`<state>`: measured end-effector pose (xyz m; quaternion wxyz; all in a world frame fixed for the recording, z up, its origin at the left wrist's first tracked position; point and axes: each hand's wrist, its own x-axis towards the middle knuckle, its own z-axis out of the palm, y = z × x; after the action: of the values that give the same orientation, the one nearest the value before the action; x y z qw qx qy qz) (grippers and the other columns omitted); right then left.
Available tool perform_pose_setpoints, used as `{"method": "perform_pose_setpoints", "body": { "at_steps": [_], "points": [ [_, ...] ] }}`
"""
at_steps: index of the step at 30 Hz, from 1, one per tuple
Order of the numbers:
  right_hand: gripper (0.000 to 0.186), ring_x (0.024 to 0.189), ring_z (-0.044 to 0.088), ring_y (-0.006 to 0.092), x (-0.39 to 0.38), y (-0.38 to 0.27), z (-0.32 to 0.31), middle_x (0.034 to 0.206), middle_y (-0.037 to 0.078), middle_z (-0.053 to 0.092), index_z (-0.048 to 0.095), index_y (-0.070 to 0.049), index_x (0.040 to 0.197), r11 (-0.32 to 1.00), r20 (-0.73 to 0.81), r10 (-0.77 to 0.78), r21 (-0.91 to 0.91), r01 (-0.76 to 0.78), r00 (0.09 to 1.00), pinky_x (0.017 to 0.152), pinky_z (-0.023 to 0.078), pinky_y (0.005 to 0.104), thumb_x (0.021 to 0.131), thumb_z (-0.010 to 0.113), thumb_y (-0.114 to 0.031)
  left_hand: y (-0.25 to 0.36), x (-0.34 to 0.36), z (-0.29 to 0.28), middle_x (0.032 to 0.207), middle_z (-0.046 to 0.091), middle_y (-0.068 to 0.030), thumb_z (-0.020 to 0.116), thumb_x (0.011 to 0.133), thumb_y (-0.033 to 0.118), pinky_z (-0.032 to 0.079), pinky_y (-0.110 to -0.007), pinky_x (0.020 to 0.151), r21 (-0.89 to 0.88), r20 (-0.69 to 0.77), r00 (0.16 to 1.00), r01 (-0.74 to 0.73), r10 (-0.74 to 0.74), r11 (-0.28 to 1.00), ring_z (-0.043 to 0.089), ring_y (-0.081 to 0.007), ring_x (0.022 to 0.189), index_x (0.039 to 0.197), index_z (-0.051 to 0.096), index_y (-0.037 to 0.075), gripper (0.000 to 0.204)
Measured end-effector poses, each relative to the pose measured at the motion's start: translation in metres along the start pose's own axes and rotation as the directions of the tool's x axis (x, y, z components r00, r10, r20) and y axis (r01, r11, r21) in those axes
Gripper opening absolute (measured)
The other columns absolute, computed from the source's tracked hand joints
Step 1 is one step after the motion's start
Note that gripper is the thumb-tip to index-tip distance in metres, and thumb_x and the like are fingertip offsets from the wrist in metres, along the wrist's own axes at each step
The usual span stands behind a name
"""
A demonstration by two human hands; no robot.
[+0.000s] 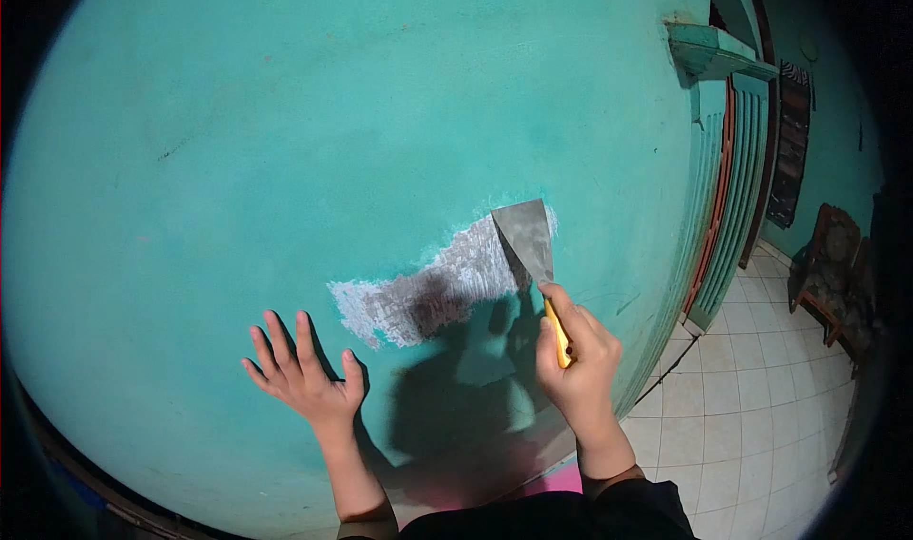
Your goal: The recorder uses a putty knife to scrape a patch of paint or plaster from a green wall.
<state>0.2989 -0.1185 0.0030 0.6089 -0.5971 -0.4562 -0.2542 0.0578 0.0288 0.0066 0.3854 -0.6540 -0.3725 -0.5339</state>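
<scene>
In front of me is a teal-painted wall (314,150) with a bare, grey-white scraped patch (399,302) of ragged outline. My right hand (582,350) is closed round the yellow handle of a paint scraper (531,236). The scraper's wide metal blade points up, over the right end of the patch, with its edge near the patch's upper border. Left of and below the patch, my left hand (309,374) lies against the wall with its fingers spread, holding nothing. Shadows of my arms and body fall over the patch and the wall beneath it.
On the right the wall ends at a doorway with a teal ledge (718,55) and ribbed pillar (732,207). Beyond are a white tiled floor (732,388), a wooden chair (832,274) with patterned cushions and a dark hanging (791,145). Something pink (556,480) shows low by my body.
</scene>
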Motion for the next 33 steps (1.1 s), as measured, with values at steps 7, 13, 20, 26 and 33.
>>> {"method": "perform_pose_setpoints", "body": {
  "at_steps": [7,13,20,26,33],
  "points": [
    [0.041,0.050,0.054,0.0255,0.000,0.004,0.005,0.063,0.007,0.053,0.069,-0.018,0.117,1.000,-0.011,0.015,-0.003,-0.015,1.000,0.047,0.043,0.0366,0.078,0.067,-0.006,0.005,0.001,0.006,0.154,0.041,-0.0140,0.049,0.090,0.045,0.011,-0.055,0.118,0.001,-0.023,1.000,0.009,-0.009,1.000,0.033,-0.0353,0.144,0.142,0.053,0.015,0.060],
    [0.042,0.051,0.055,0.0270,-0.009,0.006,0.002,0.065,0.007,0.055,0.068,-0.017,0.117,0.999,0.037,0.036,-0.010,-0.036,0.999,0.048,0.045,0.0374,0.077,0.067,-0.006,0.003,-0.003,0.005,0.154,0.041,-0.0144,0.049,0.090,0.045,0.010,-0.054,0.118,0.011,-0.008,1.000,0.002,-0.002,1.000,0.033,-0.0356,0.144,0.142,0.053,0.014,0.060],
    [0.042,0.051,0.055,0.0280,-0.003,0.005,-0.001,0.064,0.007,0.055,0.068,-0.018,0.116,1.000,-0.020,0.006,-0.002,-0.006,1.000,0.048,0.045,0.0388,0.076,0.068,-0.007,0.007,-0.003,0.002,0.154,0.040,-0.0146,0.049,0.090,0.045,0.010,-0.054,0.118,0.006,-0.011,1.000,-0.003,0.003,1.000,0.032,-0.0360,0.144,0.142,0.053,0.014,0.060],
    [0.040,0.051,0.056,0.0274,0.002,-0.003,-0.007,0.064,0.007,0.056,0.069,-0.018,0.115,1.000,-0.020,0.014,-0.015,-0.015,1.000,0.048,0.045,0.0377,0.076,0.067,-0.007,0.005,0.001,-0.007,0.156,0.037,-0.0149,0.048,0.093,0.048,0.011,-0.057,0.117,0.010,0.023,1.000,-0.021,0.021,1.000,0.030,-0.0359,0.146,0.145,0.048,0.014,0.062],
    [0.040,0.050,0.056,0.0248,0.001,-0.012,-0.004,0.065,0.007,0.057,0.069,-0.017,0.116,0.999,-0.018,0.022,0.030,-0.021,1.000,0.048,0.045,0.0358,0.077,0.067,-0.006,-0.003,0.001,-0.010,0.156,0.038,-0.0150,0.048,0.093,0.048,0.011,-0.057,0.117,0.005,0.028,0.999,-0.028,0.027,1.000,0.030,-0.0361,0.146,0.145,0.049,0.014,0.062]
  ]
}}
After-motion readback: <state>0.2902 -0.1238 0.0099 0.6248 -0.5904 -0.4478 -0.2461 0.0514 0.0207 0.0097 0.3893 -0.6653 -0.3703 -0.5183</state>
